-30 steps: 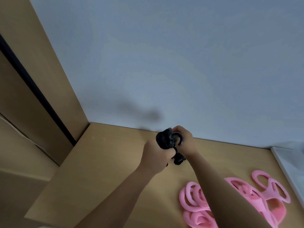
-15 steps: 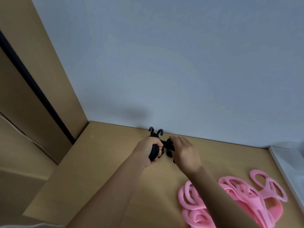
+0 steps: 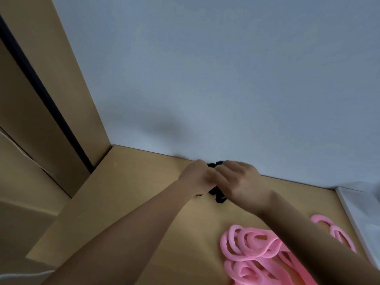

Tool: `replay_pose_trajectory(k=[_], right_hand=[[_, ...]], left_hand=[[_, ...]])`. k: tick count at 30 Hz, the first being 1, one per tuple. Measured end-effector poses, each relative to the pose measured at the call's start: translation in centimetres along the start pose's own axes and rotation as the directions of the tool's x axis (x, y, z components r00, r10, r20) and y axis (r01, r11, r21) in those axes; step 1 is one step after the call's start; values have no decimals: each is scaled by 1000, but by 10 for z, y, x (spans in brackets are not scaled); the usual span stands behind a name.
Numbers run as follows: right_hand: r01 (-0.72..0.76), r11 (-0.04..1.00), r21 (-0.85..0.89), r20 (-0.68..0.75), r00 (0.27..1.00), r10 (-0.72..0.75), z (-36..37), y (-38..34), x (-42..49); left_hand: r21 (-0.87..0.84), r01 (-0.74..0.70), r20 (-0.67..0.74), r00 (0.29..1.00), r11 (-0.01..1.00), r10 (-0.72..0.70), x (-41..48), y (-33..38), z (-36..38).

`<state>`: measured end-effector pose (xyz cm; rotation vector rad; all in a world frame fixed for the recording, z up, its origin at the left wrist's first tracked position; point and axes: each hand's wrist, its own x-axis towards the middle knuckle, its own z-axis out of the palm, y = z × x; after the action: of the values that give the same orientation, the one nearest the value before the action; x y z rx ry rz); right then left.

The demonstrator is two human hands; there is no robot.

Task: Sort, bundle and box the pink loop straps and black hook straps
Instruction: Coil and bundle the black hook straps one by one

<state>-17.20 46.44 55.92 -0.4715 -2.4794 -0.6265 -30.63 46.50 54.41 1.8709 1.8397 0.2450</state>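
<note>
Up at twelve o'clock, the left hand (image 3: 197,177) and right hand (image 3: 241,179) wrap their fingers (image 3: 228,165) round the black hook straps (image 3: 218,196).

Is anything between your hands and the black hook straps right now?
Nothing visible. The left hand and right hand both hold the black hook straps by the wall; the pink loop straps lie apart, nearer the camera.

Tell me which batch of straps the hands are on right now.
The black hook straps, gripped between the left hand and the right hand at the table's far edge. The pink loop straps lie in a heap nearer the person, in neither hand.
</note>
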Motion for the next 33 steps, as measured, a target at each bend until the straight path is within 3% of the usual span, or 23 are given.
replay_pose_trajectory(k=[4, 7, 11, 13, 14, 16, 17, 20, 22, 26, 30, 33], right_hand=[[-44, 998, 36, 98, 994, 40, 2, -8, -1], [-247, 962, 119, 187, 957, 222, 9, -11, 0], [-540, 823, 179, 245, 834, 494, 21, -8, 2], [-657, 735, 169, 346, 737, 580, 23, -6, 5], [-737, 657, 158, 444, 648, 619, 23, -4, 7], [-884, 428, 187, 599, 448, 664, 28, -1, 7], [-923, 309, 228, 628, 382, 678, 31, -1, 6], [-952, -1, 305, 727, 232, 647, 38, -4, 3], [-941, -152, 301, 812, 170, 558, 38, -1, -1], [-917, -311, 251, 933, 144, 330, 32, -1, -4], [-857, -499, 132, 990, 86, 113, 33, -10, -3], [-717, -670, 195, 979, 104, 174, 37, -18, 0]], left_hand=[[308, -90, 58, 995, 947, 75, -5, 6, 3], [433, -141, 103, 989, 890, 107, -9, 2, 6], [449, -151, 101, 988, 881, 118, -13, 5, 4], [468, -165, 79, 986, 868, 145, -12, 5, 3], [480, -179, 68, 984, 859, 166, -11, 3, 5], [475, -198, 25, 977, 857, 212, -9, -6, 9], [450, -196, 0, 976, 871, 220, -10, -11, 11], [371, -195, -62, 970, 908, 234, -14, -25, 19], [339, -233, -104, 954, 912, 282, -16, -31, 25], [361, -346, -260, 854, 866, 450, -22, -43, 33], [377, -333, -333, 822, 865, 462, -20, -51, 37], [358, -320, -380, 809, 877, 450, -17, -55, 35]])
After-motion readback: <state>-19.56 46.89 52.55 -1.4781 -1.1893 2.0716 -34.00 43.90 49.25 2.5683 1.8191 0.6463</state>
